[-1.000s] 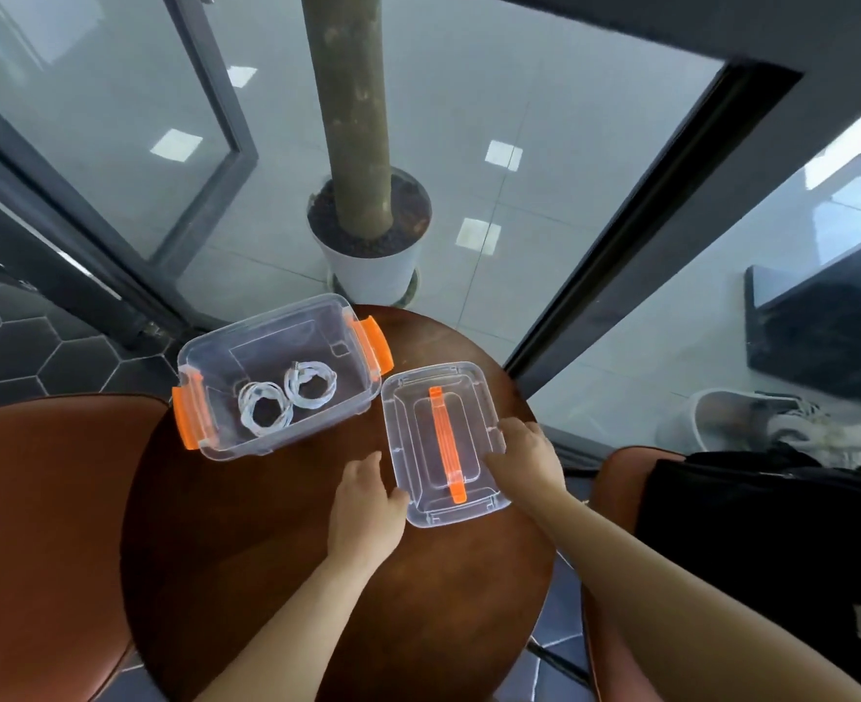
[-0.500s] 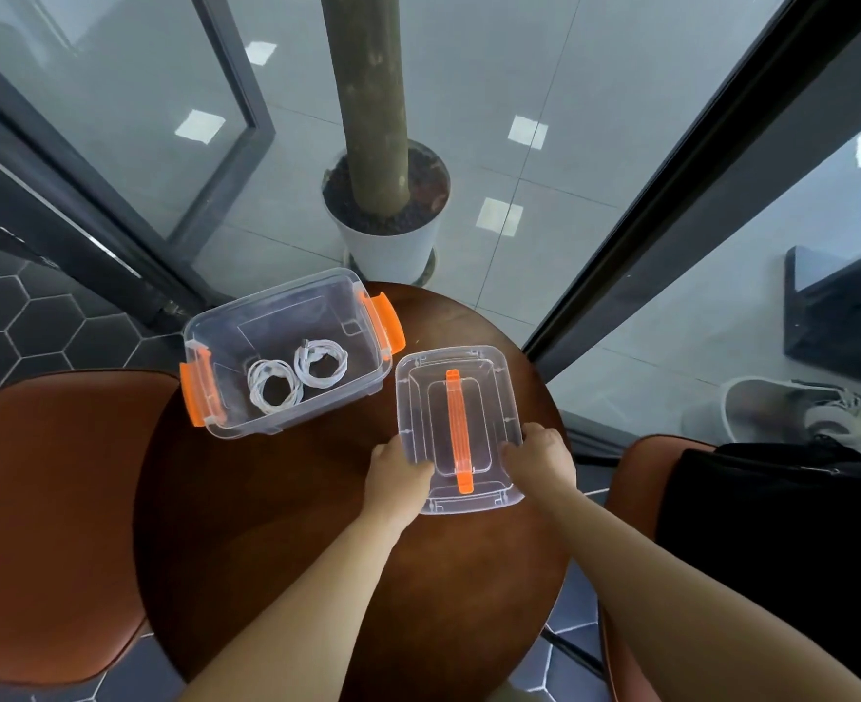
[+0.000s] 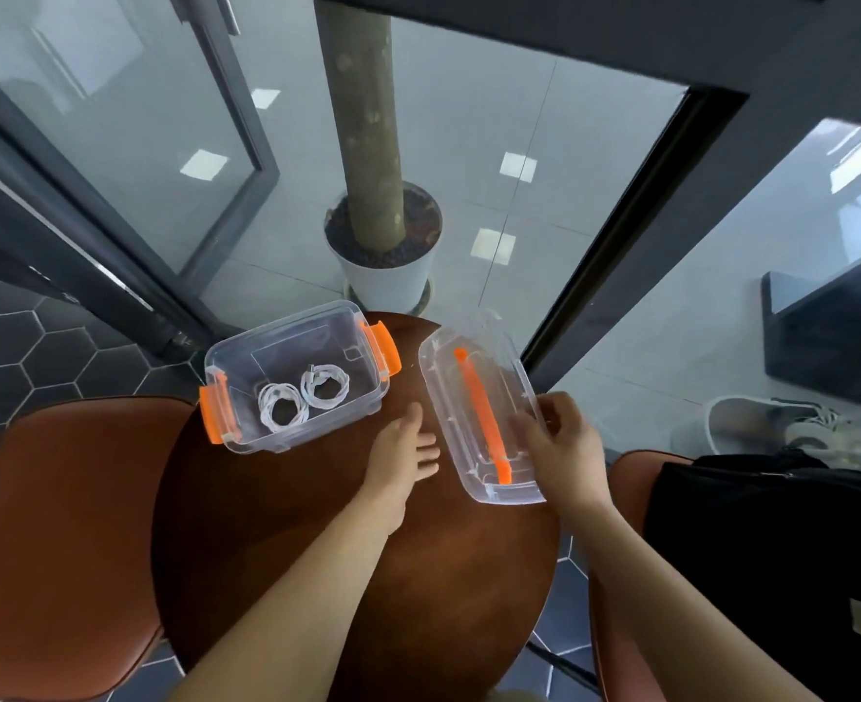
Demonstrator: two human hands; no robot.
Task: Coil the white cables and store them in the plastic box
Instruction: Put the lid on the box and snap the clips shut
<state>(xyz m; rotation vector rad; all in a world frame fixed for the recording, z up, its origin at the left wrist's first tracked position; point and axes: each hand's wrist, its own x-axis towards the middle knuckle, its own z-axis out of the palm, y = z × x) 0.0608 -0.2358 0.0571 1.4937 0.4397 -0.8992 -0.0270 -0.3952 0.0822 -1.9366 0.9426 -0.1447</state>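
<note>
I see the clear box left of centre on the round table, open on top, with both white cables coiled inside, side by side. Right hand pinches the lid by its right edge, thumb on top; the lid sits tilted, right of the box and apart from it. Left hand is flat, fingers loosely spread, between box and lid, gripping nothing. I can't tell whether it touches the table.

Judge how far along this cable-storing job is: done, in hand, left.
Done: two coiled cables lie in the open box. In hand: the right hand holds the lid beside it; the left hand is open. Left: fit the lid and snap the orange clips.
</note>
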